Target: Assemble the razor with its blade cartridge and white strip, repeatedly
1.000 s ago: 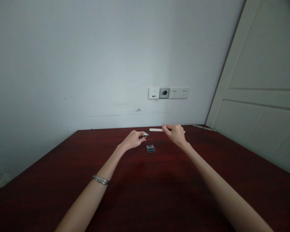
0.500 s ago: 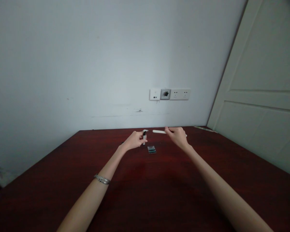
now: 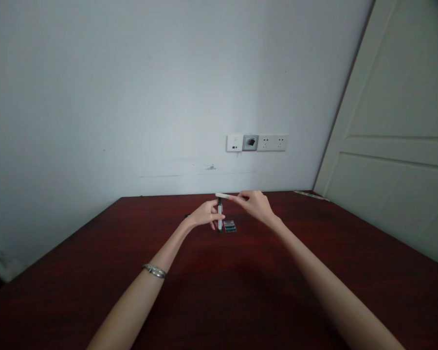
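One white strip (image 3: pixel 223 196) now lies at a slim upright tool's (image 3: pixel 219 224) top.
Apart half a second ago, they put the work, it seems, there; the left hand (image 3: pixel 204 213) curls closed round the tool, the right hand (image 3: pixel 255 205) pinches the strip, a small case (image 3: pixel 230 226) lies beside on the counter (image 3: pixel 219 291).

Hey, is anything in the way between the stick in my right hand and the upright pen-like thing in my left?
Nothing visible. The white stick has its end over the top of the pen-like thing; contact is unclear. The small clear case lies lower, right of the pen-like thing's bottom end.
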A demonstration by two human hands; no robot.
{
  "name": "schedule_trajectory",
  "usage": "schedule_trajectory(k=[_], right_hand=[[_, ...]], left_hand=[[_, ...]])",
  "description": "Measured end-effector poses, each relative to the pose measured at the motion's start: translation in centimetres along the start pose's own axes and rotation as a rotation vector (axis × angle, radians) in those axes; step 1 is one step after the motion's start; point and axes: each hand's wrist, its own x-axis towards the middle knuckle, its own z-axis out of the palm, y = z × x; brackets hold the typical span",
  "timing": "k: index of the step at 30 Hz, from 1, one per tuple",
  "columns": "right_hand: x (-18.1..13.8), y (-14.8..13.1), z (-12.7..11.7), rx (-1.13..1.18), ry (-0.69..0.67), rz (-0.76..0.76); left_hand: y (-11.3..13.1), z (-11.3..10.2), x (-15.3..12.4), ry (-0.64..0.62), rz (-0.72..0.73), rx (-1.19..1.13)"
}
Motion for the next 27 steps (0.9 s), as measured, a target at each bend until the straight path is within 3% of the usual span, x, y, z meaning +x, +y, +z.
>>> schedule_trajectory(k=[3, 10, 18, 27], right_hand=[[0.0, -0.4, -0.2, 0.005, 0.005, -0.006], [-0.1, 1.6, -0.6, 0.042, 0.011, 0.035], [-0.1, -0.9, -0.5, 0.105, 0.021, -0.047], [0.0, 2.3, -0.7, 0.102, 0.049, 0.033]], left_hand=[[0.1, -0.1, 0.1, 0.015, 0.026, 0.015], [-0.3, -0.5, 0.1, 0.042, 0.036, 0.000], [-0.1, -0.1, 0.4, 0.071, 0.065, 0.044], [-0.3, -0.8, -0.1, 0.096, 0.066, 0.045]])
